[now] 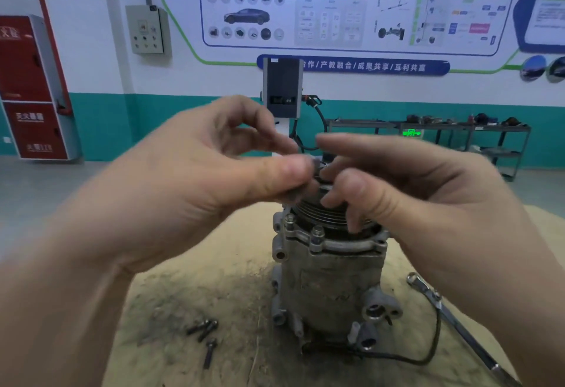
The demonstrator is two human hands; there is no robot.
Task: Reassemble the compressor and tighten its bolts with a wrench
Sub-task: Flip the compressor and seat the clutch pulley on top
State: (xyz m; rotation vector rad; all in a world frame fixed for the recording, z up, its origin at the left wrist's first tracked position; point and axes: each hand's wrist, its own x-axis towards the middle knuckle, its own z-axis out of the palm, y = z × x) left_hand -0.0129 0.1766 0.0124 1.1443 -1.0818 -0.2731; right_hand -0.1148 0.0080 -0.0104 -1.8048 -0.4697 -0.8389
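Note:
A grey metal compressor (331,276) stands upright on a tan, dirty work surface (214,279), its grooved pulley (324,209) on top. Two bolts (317,232) stand in its top flange. My left hand (195,185) hovers over the pulley's left side with thumb and fingertips curled close together at its top; whether it pinches a small part is blurred. My right hand (406,185) reaches in from the right, fingers bent down onto the pulley's rim. Three loose bolts (206,336) lie on the surface at the front left. A long wrench (452,319) lies at the right.
A black cable (428,353) loops from the compressor's base toward the wrench. Behind stand a charging post (282,90), a red fire cabinet (30,87) at left and a metal shelf rack (458,136) with parts at right.

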